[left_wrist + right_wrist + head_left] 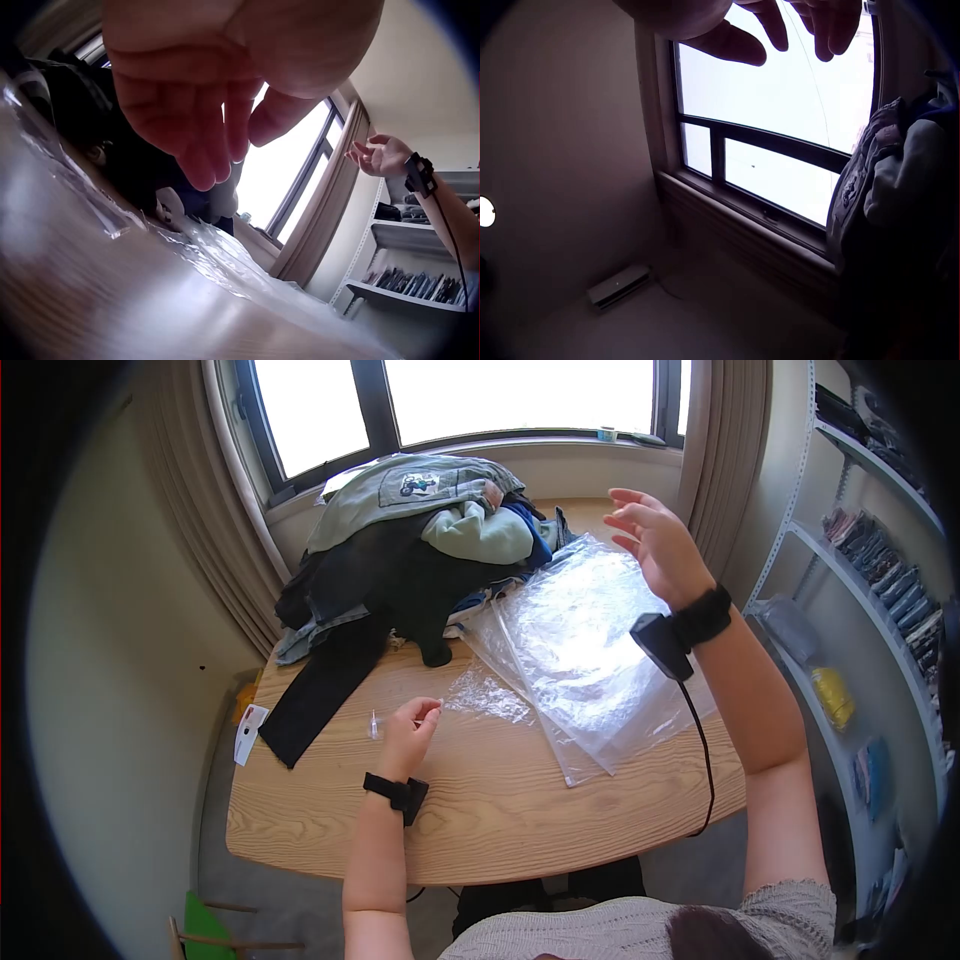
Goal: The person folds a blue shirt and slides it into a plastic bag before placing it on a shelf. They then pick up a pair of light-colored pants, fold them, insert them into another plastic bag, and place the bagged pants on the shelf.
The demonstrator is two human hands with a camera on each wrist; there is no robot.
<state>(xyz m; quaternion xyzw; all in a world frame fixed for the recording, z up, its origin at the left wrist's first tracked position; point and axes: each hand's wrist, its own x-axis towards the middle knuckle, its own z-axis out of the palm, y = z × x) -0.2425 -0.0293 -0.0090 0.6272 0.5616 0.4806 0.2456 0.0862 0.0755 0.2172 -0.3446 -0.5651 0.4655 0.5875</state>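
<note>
On the wooden table [490, 815], clear plastic bags [590, 650] lie near the left hand [408, 732].

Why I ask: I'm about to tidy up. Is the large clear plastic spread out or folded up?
Spread out: the large clear plastic lies broad and wrinkled across the tabletop, beside the clothes pile.

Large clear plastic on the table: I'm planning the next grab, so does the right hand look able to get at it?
Probably yes: the right hand is raised, loosely open and looks empty, and nothing seems to cover the near part of the plastic.
</note>
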